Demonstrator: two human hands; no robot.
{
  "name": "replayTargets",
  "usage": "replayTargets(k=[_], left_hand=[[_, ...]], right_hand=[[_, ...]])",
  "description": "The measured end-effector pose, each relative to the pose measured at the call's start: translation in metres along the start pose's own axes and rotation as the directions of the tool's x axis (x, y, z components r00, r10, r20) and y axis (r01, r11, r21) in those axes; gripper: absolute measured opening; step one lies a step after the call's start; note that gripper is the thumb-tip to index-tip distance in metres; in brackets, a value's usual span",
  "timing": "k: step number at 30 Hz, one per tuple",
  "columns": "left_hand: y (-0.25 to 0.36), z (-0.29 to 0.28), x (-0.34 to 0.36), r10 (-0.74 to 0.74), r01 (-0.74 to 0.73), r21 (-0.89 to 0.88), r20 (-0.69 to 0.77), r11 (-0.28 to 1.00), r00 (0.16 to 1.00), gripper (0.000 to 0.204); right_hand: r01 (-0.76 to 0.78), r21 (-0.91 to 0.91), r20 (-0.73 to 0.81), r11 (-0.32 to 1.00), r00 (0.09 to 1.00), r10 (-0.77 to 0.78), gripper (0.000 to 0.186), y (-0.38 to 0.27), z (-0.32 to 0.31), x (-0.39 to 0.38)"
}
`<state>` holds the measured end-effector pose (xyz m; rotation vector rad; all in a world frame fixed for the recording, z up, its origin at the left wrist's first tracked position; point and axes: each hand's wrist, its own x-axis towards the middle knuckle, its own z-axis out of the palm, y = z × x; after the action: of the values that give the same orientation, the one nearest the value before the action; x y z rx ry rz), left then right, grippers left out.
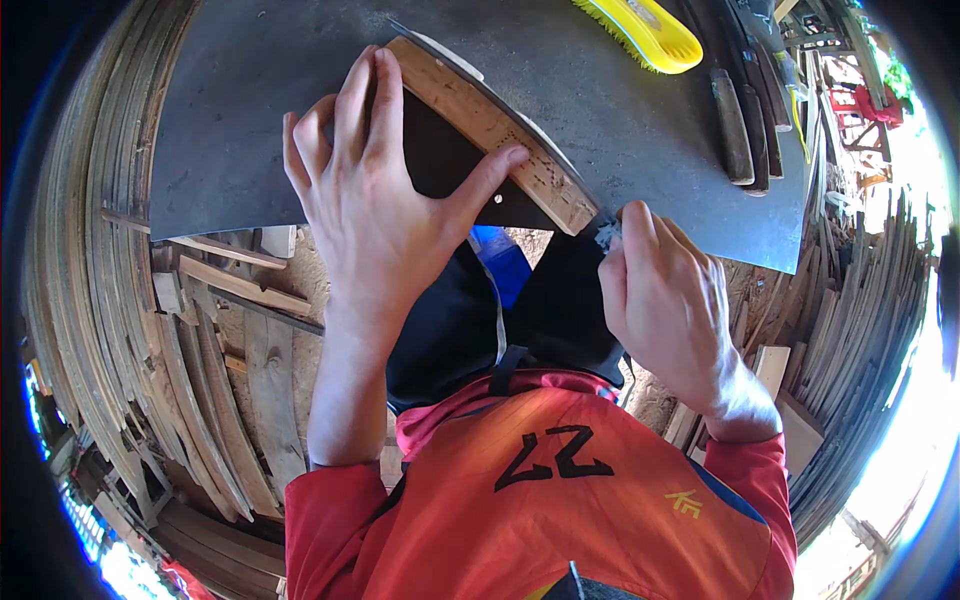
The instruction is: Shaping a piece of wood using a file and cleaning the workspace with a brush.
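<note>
A narrow wooden block (470, 110) lies diagonally on the dark metal tabletop (240, 120), with a thin dark strip and pale pieces along its far edge. My left hand (365, 195) presses on it, fingertips at the upper end and thumb near the lower half, over a darker flat area. My right hand (660, 300) is curled just beside the block's lower end, around something I cannot make out clearly; a frayed pale blue-grey bit (606, 236) shows at its fingertips.
A yellow brush (640, 30) lies at the back, beside several long tools with worn handles (740, 130) on the right. Stacked wooden slats line the left (110, 330) and right (860, 370). A blue object (505, 270) shows below the table edge, between my legs.
</note>
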<state>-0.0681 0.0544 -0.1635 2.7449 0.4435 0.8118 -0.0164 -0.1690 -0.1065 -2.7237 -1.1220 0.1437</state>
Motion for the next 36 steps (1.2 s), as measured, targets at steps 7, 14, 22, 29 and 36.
replayTargets(k=[7, 14, 22, 29, 36], left_hand=[[0.0, -0.003, 0.0, 0.013, -0.013, 0.044, -0.004, 0.999, 1.0, 0.093], [-0.01, 0.004, 0.004, -0.016, 0.017, 0.099, -0.018, 0.995, 1.0, 0.094], [-0.005, 0.0, 0.005, -0.023, 0.022, 0.057, 0.004, 0.998, 1.0, 0.092], [-0.006, 0.001, 0.004, -0.009, 0.012, 0.055, -0.047, 0.998, 0.999, 0.091], [-0.001, -0.001, 0.006, -0.013, 0.013, -0.013, -0.006, 1.0, 1.0, 0.092]], right_hand=[[-0.032, 0.049, 0.041, 0.998, 0.999, 0.03, 0.016, 0.01, -0.001, -0.016], [0.057, 0.036, -0.025, 0.998, 0.998, -0.056, 0.016, 0.015, 0.005, 0.003], [0.05, 0.06, 0.056, 0.997, 0.997, -0.054, 0.018, 0.018, -0.001, -0.004], [0.094, 0.039, -0.024, 0.995, 0.995, -0.093, 0.02, 0.006, 0.008, 0.019], [0.023, 0.056, 0.068, 0.998, 0.997, -0.027, 0.022, 0.014, 0.002, -0.001]])
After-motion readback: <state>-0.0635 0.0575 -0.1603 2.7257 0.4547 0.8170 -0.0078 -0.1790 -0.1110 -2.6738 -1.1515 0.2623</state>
